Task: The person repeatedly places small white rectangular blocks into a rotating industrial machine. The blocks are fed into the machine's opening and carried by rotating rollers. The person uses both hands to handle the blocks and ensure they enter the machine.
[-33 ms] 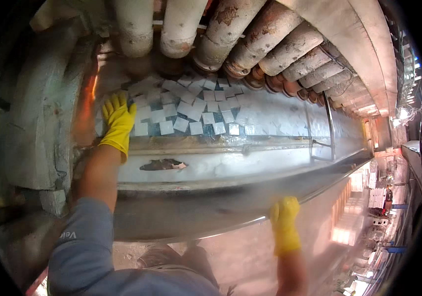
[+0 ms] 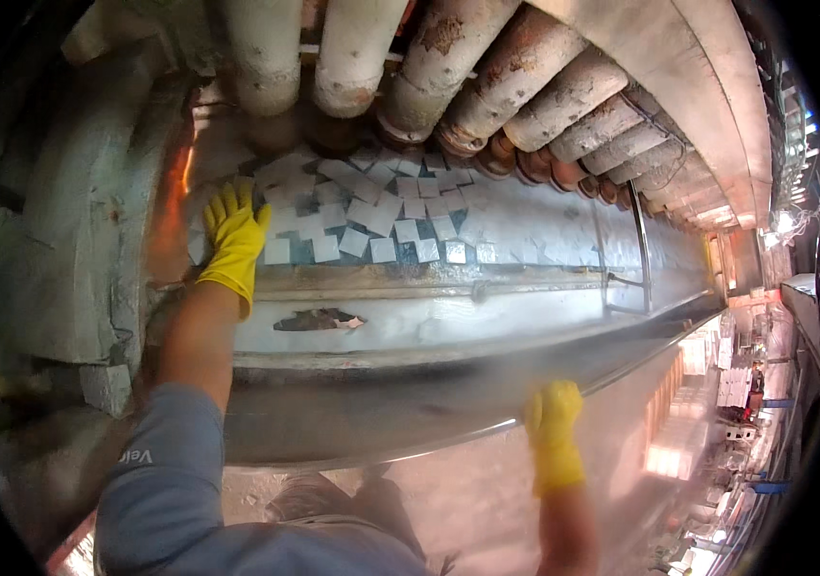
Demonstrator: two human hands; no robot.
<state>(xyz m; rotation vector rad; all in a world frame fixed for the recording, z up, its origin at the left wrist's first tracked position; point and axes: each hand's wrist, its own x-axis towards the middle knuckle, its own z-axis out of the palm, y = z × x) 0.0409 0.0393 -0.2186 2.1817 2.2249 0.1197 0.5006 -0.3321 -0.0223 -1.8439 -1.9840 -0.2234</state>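
Left hand (image 2: pixel 234 235) has its fingers apart at the left end of those pale square tiles (image 2: pixel 407 230) on the far side, right hand (image 2: pixel 554 413) is by the near metal edge (image 2: pixel 499 426), can't tell if its fingers are clamped.

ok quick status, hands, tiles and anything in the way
Left hand open at the pale tiles. Right hand curled at the front rim. Tiles loosely scattered, some touching. Pipes crowd the back.

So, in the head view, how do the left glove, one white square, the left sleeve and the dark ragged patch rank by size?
1. Left sleeve, seemingly nearer the camera
2. Left glove
3. Dark ragged patch
4. White square
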